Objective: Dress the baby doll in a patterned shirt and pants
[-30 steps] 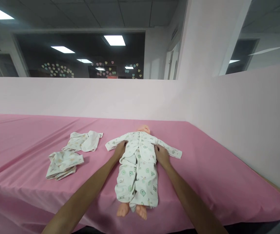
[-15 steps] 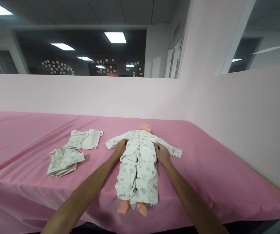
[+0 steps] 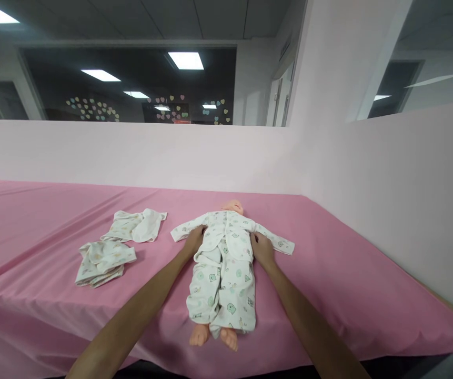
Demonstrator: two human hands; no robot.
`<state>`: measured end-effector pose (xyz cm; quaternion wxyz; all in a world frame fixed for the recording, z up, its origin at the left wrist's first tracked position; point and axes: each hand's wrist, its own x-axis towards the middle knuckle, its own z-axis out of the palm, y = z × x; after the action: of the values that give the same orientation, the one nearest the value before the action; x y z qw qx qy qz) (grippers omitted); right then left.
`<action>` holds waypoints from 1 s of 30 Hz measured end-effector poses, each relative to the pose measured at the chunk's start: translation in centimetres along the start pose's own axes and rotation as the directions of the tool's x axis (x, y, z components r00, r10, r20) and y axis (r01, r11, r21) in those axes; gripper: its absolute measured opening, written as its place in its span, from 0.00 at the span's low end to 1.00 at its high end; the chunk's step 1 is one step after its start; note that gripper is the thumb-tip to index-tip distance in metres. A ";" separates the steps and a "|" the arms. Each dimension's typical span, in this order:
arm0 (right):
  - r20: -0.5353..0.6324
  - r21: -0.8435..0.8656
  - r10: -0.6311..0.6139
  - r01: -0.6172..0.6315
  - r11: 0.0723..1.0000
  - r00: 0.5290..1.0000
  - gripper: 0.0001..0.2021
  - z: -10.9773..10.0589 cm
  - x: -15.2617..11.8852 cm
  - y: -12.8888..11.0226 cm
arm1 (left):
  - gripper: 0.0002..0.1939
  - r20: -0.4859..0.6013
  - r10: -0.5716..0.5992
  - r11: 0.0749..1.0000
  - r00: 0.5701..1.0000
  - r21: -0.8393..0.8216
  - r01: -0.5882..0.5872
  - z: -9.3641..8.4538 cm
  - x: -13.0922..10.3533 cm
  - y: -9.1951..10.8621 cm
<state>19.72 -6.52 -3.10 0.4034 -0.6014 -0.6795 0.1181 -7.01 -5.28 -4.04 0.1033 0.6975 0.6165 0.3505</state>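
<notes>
A baby doll [image 3: 232,207] lies on its back, head toward the wall and bare feet [image 3: 229,338] toward me. It wears a white printed baby jacket [image 3: 220,229] with the sleeves spread out to both sides, and matching pants [image 3: 237,297]. My left hand [image 3: 194,240] is closed on the jacket's side just below the left sleeve. Across the body, my right hand [image 3: 263,249] has its fingers curled on the opposite side of the jacket, under the right sleeve. Fingertips of both hands are partly hidden by the cloth.
Two bundles of white printed baby clothes lie left of the doll: a folded stack [image 3: 106,263] nearer me and a looser piece [image 3: 135,226] behind it. Pink cloth [image 3: 329,273] covers the table. Pale walls [image 3: 131,155] with windows stand behind and at right.
</notes>
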 end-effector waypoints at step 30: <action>-0.005 -0.009 0.024 -0.024 1.000 1.000 0.15 -0.1 0.0 -0.1 | 0.17 0.017 0.005 1.000 1.000 0.000 -0.005 -0.3 -0.2 0.3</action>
<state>19.70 -6.59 -2.93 0.4009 -0.6116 -0.6718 0.1182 -6.96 -5.60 -3.69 0.1076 0.7021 0.6138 0.3446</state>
